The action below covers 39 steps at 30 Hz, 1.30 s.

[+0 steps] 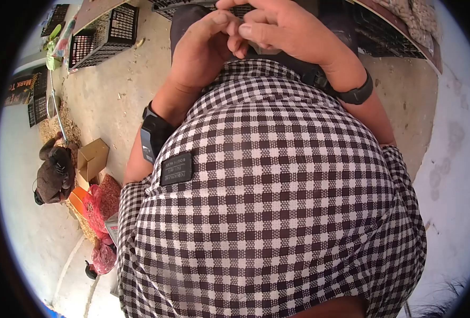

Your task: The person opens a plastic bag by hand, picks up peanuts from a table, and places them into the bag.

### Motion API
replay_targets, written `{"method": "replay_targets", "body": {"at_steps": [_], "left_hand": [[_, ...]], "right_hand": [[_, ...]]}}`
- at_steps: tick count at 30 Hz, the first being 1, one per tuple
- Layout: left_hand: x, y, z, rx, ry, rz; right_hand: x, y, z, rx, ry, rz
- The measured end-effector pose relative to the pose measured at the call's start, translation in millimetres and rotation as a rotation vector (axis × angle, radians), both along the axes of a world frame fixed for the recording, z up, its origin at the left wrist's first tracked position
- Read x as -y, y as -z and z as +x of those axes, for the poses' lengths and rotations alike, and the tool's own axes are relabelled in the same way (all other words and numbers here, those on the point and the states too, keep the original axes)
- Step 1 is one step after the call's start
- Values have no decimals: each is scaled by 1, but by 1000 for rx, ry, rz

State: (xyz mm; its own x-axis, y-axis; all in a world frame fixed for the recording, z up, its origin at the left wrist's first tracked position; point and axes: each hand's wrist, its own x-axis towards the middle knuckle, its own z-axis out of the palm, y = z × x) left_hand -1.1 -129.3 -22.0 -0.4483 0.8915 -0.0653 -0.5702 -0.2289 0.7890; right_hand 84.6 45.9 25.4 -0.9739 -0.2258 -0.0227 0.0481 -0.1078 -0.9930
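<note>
My left hand and my right hand meet in front of my waist, at the top of the view. The left hand's fingers are curled and its thumb touches the right hand's fingertips. On the right hand the fingers are bent inward, thumb against them, with one finger reaching further out at the top edge. Anything between the fingertips is hidden or too small to make out. A grey and black device is strapped to my left wrist, and a dark band circles my right wrist.
Black plastic crates stand at the upper left. Another crate sits under a ledge at the upper right. To the left, a person in dark clothes and a person in pink are near a cardboard box and scattered brownish material.
</note>
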Motion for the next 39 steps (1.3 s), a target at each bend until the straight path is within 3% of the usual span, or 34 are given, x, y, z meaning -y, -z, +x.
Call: {"method": "replay_targets", "body": {"at_steps": [2,3,6,10,16,19,23,26,34,39], "left_hand": [[4,4,-10,-2,-30,114],[10,-1,-14,20,-83,109],[30,5,-30,247,-251,135],[48,27,-39,369,-393,39],[44,74,-28,473,-441,-189],[43,65,-30,517,-485,-155],[45,75,-31,629,-565,-86],[46,80,-33,568,-540,-64],[60,75,-29,360,-721,6],[70,73,-33,255,-841,-92]], "right_hand": [[-12,-3,3,71,45,61],[-14,0,4,67,91,-75],[-41,15,2,59,122,-47],[-52,30,7,63,239,-104],[-72,92,4,350,279,-449],[-89,136,10,510,401,-858],[-117,177,22,581,694,-991],[-107,170,25,637,707,-847],[-96,170,17,799,614,-640],[-79,160,-4,846,323,-584]]}}
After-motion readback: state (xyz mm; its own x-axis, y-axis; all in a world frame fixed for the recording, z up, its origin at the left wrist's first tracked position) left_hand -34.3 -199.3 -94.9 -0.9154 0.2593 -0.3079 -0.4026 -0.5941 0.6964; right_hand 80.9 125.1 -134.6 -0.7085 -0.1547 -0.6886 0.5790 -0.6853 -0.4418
